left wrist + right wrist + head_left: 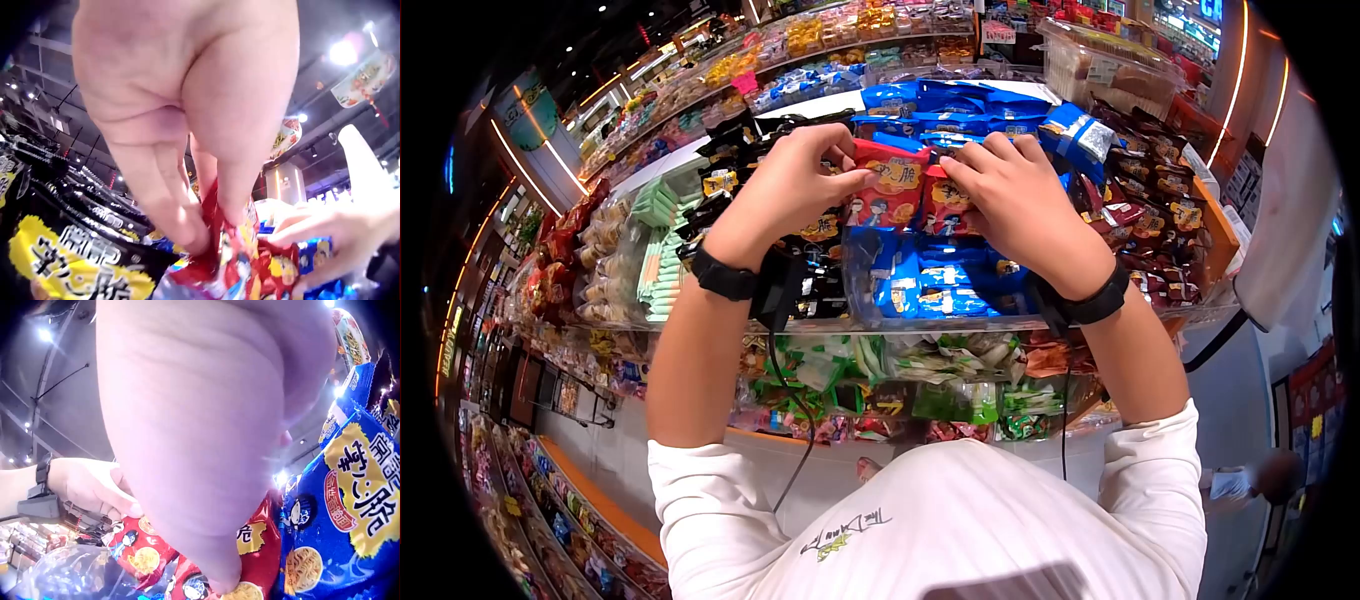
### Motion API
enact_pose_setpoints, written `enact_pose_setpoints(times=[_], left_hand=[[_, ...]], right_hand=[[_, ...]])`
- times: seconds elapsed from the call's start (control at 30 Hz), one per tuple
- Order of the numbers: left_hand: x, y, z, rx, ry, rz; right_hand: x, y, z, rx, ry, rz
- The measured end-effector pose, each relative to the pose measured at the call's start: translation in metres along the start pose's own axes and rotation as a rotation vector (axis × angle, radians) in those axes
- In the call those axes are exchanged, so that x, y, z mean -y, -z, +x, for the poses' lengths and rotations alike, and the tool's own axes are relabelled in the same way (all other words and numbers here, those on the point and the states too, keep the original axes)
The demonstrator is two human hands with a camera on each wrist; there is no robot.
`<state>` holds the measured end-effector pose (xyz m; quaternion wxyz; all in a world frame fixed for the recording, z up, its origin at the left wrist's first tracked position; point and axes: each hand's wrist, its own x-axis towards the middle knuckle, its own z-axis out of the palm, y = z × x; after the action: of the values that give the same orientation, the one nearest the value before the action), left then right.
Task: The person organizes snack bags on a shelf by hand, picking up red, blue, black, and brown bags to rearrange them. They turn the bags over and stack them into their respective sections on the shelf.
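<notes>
Two red snack packets stand side by side over a bin of blue packets [930, 275]. My left hand [793, 185] pinches the left red packet [887, 180] at its upper edge, thumb in front and fingers behind. The right red packet [947, 203] is gripped by my right hand [1028, 205], whose thumb presses its front in the right wrist view. A yellow label with dark characters and a bowl of noodles show on the red packet [259, 534]. Near the right hand, a large blue packet [344, 519] leans upright. Black packets [81, 262] lie beside my left hand.
Pale green packets [665, 265] fill a compartment at the left, and dark red packets [1160, 220] one at the right. A clear plastic tub [1110, 65] stands at the back right. Lower shelves hold green packets [950, 358]. Cables hang from both wrists.
</notes>
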<state>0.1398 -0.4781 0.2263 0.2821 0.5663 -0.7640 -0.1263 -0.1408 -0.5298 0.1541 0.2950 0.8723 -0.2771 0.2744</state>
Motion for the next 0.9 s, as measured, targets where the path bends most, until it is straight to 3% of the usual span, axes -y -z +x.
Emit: enact_pose_setpoints(times=[0.07, 0.3, 0.33, 0.37, 0.4, 0.47, 0.53, 0.7, 0.77, 0.8, 0.9], left_hand=[[0.001, -0.003, -0.001, -0.003, 0.088, -0.031], [0.018, -0.018, -0.002, -0.076, -0.089, 0.035], [0.019, -0.025, -0.002, -0.098, -0.032, 0.068], [0.017, -0.033, -0.006, -0.223, -0.126, -0.032], [0.012, -0.033, -0.008, -0.201, -0.124, -0.032], [0.008, -0.031, -0.008, -0.185, -0.202, 0.168], [0.007, -0.030, -0.007, -0.202, -0.354, 0.562], [0.010, -0.029, 0.008, -0.098, -0.327, 0.724], [0.004, -0.030, 0.016, -0.023, -0.312, 0.808], [0.004, -0.031, 0.018, -0.039, -0.401, 0.867], [-0.007, -0.032, 0.018, 0.025, -0.323, 0.893]], right_hand=[[-0.002, 0.002, 0.001, 0.002, 0.008, 0.039], [-0.013, 0.017, -0.001, 0.024, 0.006, 0.007], [-0.014, 0.018, -0.002, 0.013, 0.002, -0.014], [-0.015, 0.018, -0.002, 0.002, -0.003, -0.035], [-0.015, 0.018, -0.003, -0.005, 0.003, -0.050], [-0.013, 0.020, -0.004, 0.020, -0.019, -0.041], [-0.010, 0.022, -0.005, 0.016, -0.035, -0.004], [-0.008, 0.015, -0.003, -0.031, -0.036, 0.107], [-0.010, 0.012, -0.001, 0.019, -0.013, 0.088], [-0.011, 0.011, 0.000, 0.046, -0.001, 0.077], [-0.008, 0.003, 0.001, 0.083, 0.013, 0.065]])
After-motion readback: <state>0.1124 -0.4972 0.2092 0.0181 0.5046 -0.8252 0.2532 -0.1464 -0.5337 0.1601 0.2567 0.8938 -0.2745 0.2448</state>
